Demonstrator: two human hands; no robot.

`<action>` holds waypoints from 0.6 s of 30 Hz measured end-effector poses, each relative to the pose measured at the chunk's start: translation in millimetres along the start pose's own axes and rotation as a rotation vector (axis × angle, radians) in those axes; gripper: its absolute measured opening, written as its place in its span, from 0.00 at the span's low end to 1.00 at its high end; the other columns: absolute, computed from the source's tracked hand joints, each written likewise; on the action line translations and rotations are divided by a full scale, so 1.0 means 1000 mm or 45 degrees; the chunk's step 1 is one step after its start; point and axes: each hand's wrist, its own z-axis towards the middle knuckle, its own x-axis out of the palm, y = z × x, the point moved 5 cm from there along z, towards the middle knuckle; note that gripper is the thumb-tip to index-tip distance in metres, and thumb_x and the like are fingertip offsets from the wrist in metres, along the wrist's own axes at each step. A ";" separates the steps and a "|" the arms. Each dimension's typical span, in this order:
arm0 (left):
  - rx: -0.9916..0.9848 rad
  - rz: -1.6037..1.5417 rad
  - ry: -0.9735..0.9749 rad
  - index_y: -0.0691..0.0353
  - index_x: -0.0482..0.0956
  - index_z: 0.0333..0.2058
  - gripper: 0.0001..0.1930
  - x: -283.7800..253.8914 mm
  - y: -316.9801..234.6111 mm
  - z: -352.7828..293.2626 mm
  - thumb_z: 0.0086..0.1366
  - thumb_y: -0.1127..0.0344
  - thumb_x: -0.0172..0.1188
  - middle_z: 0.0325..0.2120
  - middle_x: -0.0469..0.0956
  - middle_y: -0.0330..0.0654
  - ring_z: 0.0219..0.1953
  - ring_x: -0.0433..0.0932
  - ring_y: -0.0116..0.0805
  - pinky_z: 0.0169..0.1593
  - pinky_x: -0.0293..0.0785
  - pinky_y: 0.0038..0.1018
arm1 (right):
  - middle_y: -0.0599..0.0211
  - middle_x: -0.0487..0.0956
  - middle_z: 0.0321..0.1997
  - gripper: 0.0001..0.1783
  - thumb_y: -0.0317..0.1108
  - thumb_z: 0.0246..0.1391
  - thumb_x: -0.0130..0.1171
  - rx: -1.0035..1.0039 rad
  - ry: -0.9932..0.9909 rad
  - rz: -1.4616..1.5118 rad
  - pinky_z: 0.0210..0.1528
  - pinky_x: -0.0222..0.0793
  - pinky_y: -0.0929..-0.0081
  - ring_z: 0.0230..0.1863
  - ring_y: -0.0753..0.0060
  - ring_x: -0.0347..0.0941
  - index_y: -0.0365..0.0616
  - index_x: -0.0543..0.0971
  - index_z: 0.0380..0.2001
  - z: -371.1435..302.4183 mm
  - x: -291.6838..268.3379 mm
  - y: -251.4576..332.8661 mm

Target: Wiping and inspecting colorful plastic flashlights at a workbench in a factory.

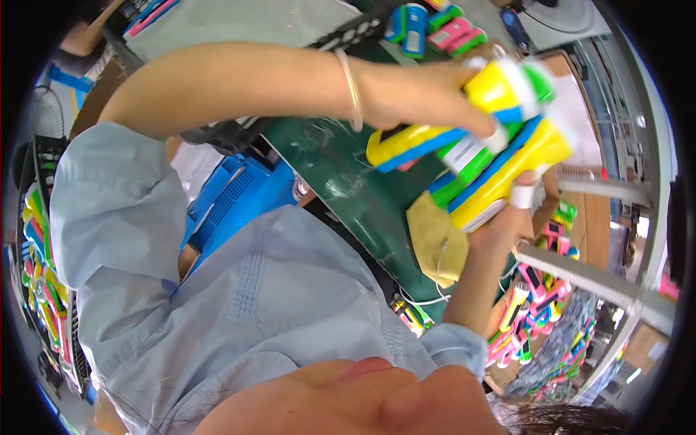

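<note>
At two o'clock, over the green tabletop [384, 235], the step appears to be bunching flashlight-shaped tubes [533, 156]: left hand [435, 96] curled round upper ones, right hand [499, 223] gripping lower; moving them calls for firm support.

Open: bare stretch of green table [362, 199], image-left of the held tubes [518, 163], below the left forearm [239, 80].
Blocked: between left hand [464, 101] and right hand [504, 210], by those tubes; beside right forearm [475, 283], by yellow cloth [435, 243] and white cord [424, 301]; farther right, metal rail [587, 272]; beyond left forearm, black crate [355, 32].
</note>
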 end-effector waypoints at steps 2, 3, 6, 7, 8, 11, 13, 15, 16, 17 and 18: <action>-0.247 -0.171 0.103 0.65 0.63 0.50 0.25 0.043 0.044 0.011 0.53 0.65 0.58 0.40 0.73 0.42 0.41 0.73 0.29 0.44 0.71 0.27 | 0.61 0.70 0.51 0.35 0.53 0.50 0.55 0.084 -0.200 -0.016 0.51 0.66 0.66 0.49 0.64 0.69 0.42 0.61 0.55 -0.027 -0.048 -0.021; -0.342 -0.247 0.133 0.64 0.63 0.50 0.25 0.059 0.063 0.018 0.54 0.65 0.59 0.40 0.73 0.42 0.42 0.73 0.30 0.45 0.70 0.27 | 0.63 0.69 0.53 0.33 0.53 0.52 0.52 0.154 -0.202 -0.012 0.52 0.65 0.66 0.51 0.64 0.67 0.44 0.60 0.55 -0.033 -0.065 -0.031; -0.484 -0.113 0.063 0.62 0.64 0.50 0.25 0.083 0.121 0.040 0.55 0.63 0.59 0.41 0.73 0.43 0.42 0.73 0.32 0.46 0.70 0.28 | 0.67 0.74 0.44 0.28 0.51 0.52 0.54 0.254 -0.307 -0.073 0.43 0.70 0.72 0.42 0.70 0.72 0.44 0.65 0.50 -0.039 -0.115 -0.060; -0.474 -0.167 0.008 0.63 0.66 0.49 0.24 0.083 0.137 0.047 0.54 0.62 0.60 0.40 0.73 0.44 0.41 0.74 0.32 0.44 0.71 0.29 | 0.67 0.74 0.41 0.27 0.50 0.52 0.55 0.291 -0.324 -0.142 0.39 0.69 0.74 0.39 0.72 0.72 0.43 0.66 0.49 -0.038 -0.129 -0.068; -0.456 -0.074 -0.088 0.65 0.68 0.46 0.23 0.077 0.151 0.055 0.53 0.60 0.61 0.39 0.74 0.44 0.39 0.74 0.32 0.41 0.73 0.28 | 0.67 0.74 0.40 0.27 0.49 0.52 0.55 0.285 -0.393 -0.288 0.38 0.69 0.75 0.37 0.74 0.72 0.42 0.66 0.49 -0.037 -0.144 -0.071; -0.483 0.542 -0.517 0.71 0.68 0.44 0.30 0.036 0.179 0.068 0.50 0.53 0.64 0.38 0.74 0.48 0.37 0.76 0.35 0.38 0.73 0.28 | 0.64 0.72 0.39 0.29 0.45 0.50 0.56 -0.032 -0.537 -0.630 0.37 0.67 0.76 0.37 0.73 0.70 0.37 0.64 0.49 -0.033 -0.169 -0.065; -0.427 1.070 -0.740 0.78 0.63 0.45 0.35 0.013 0.182 0.069 0.50 0.50 0.62 0.42 0.68 0.57 0.44 0.71 0.46 0.45 0.69 0.32 | 0.54 0.67 0.48 0.33 0.42 0.50 0.55 -0.201 -0.669 -1.016 0.48 0.64 0.70 0.47 0.61 0.67 0.33 0.58 0.54 -0.037 -0.175 -0.056; -0.441 1.262 -0.677 0.78 0.55 0.51 0.38 0.003 0.188 0.070 0.52 0.51 0.58 0.50 0.57 0.60 0.52 0.58 0.55 0.55 0.58 0.44 | 0.47 0.60 0.54 0.37 0.41 0.50 0.55 -0.187 -0.715 -1.202 0.53 0.58 0.66 0.53 0.53 0.60 0.32 0.53 0.57 -0.041 -0.175 -0.053; -0.487 1.274 -0.658 0.78 0.55 0.51 0.38 0.002 0.192 0.069 0.52 0.51 0.58 0.50 0.57 0.60 0.52 0.58 0.55 0.55 0.58 0.44 | 0.39 0.52 0.60 0.40 0.40 0.50 0.54 -0.198 -0.775 -1.381 0.59 0.53 0.62 0.59 0.45 0.54 0.31 0.48 0.59 -0.042 -0.173 -0.051; -0.384 1.382 -0.734 0.76 0.54 0.52 0.38 0.002 0.186 0.068 0.52 0.52 0.57 0.50 0.57 0.59 0.53 0.58 0.55 0.55 0.57 0.44 | 0.37 0.42 0.63 0.40 0.37 0.50 0.53 -0.208 -0.734 -1.114 0.62 0.46 0.62 0.63 0.42 0.45 0.30 0.47 0.59 -0.042 -0.172 -0.053; -0.321 1.489 -0.789 0.75 0.52 0.54 0.38 0.005 0.182 0.065 0.53 0.53 0.56 0.51 0.56 0.57 0.53 0.57 0.54 0.55 0.57 0.44 | 0.37 0.42 0.63 0.40 0.37 0.50 0.53 -0.143 -0.708 -1.123 0.62 0.46 0.62 0.63 0.42 0.45 0.30 0.47 0.59 -0.040 -0.169 -0.057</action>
